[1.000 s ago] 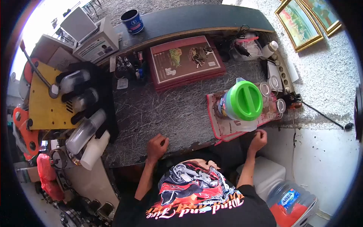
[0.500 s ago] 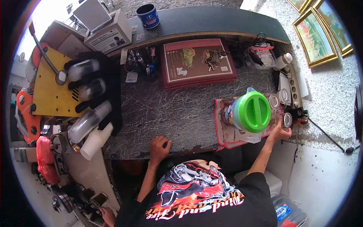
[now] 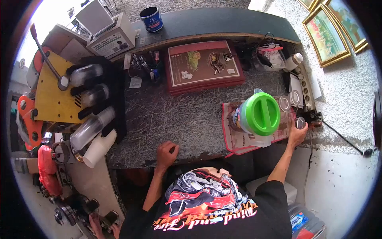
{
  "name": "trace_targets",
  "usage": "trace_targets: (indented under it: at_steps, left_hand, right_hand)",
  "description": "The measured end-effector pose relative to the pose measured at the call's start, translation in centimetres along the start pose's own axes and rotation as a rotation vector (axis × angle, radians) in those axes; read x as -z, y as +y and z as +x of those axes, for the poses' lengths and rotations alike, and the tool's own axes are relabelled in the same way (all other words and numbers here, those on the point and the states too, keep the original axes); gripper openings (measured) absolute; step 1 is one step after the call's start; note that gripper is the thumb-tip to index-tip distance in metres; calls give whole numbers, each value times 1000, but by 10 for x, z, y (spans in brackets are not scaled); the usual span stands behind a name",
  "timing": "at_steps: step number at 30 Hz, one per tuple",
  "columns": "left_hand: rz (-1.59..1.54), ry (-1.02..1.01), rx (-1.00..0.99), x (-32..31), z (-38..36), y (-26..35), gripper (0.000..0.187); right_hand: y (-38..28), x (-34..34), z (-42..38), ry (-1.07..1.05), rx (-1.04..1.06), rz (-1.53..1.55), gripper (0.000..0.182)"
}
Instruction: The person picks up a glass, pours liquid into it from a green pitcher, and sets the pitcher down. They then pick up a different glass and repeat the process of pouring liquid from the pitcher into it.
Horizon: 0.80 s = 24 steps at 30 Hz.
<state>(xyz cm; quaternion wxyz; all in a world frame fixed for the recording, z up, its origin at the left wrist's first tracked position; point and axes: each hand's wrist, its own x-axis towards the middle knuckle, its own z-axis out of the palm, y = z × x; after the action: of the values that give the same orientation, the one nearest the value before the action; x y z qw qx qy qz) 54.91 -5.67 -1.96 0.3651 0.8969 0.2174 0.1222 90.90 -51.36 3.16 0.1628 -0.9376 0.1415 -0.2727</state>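
Note:
My right hand (image 3: pixel 297 134) is closed around a small clear glass (image 3: pixel 300 123) at the right end of the dark table. Just beyond it stand two more upturned-looking glasses (image 3: pixel 284 103), though their exact orientation is hard to tell. To the left of that hand is a pitcher with a green lid (image 3: pixel 262 113), standing on a red-edged cloth (image 3: pixel 234 145). My left hand (image 3: pixel 166 154) rests on the table's near edge with its fingers curled, and nothing shows in it.
Menu-like red folders (image 3: pixel 205 67) with keys on top lie at the back. Stacked plastic cups (image 3: pixel 93 125) and a yellow machine (image 3: pixel 55 89) stand left. A blue tin (image 3: pixel 151 20) is on the raised shelf. Another person's hands (image 3: pixel 96 224) are at lower left.
My right hand has closed more fully around the glass. My left hand stays at the table edge. At lower left, the other person's hands have shifted, and a second one now shows.

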Motion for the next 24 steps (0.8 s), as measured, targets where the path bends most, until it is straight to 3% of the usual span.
trace_targets:
  at_steps: [6, 8, 10, 12, 15, 17, 18, 19, 20, 21, 23, 24]
  left_hand:
    - [-184, -78, -18, 0, 16, 28, 11]
    - [-215, -114, -69, -2, 25, 38, 10]
    - [-274, -203, -128, -4, 28, 47, 11]
    - [-305, -262, -183, -5, 32, 55, 12]
    - [-348, -383, -230, -1, 34, 66, 18]
    - [-366, -460, -231, 3, 34, 71, 22]
    - [-369, -521, -258, 5, 35, 71, 34]
    - [-371, -579, -284, 9, 35, 72, 46]
    - [-370, -578, -289, 13, 36, 75, 46]
    - [-392, -591, -295, 17, 35, 80, 59]
    - [-421, -680, -290, 31, 35, 85, 93]
    - [-422, -680, -292, 31, 32, 83, 93]
  right_hand:
    - [-9, 55, -52, 56, -7, 203, 79]
    - [-25, 86, -87, -29, -76, 259, 72]
    - [-27, 103, -124, -149, -192, 544, 60]
    - [-38, 111, -168, -188, -446, 898, 48]
    - [-30, 101, -233, -227, -621, 1032, 40]
    - [-35, 94, -269, -298, -905, 1201, 33]
    - [-49, 98, -279, -290, -907, 1202, 33]
    - [-67, 101, -286, -421, -905, 1325, 32]
    - [-84, 102, -292, -557, -896, 1445, 30]
    - [-94, 98, -298, -555, -895, 1445, 30]
    - [-113, 89, -310, -860, -963, 1526, 31]
    - [-130, 85, -314, -858, -961, 1526, 31]
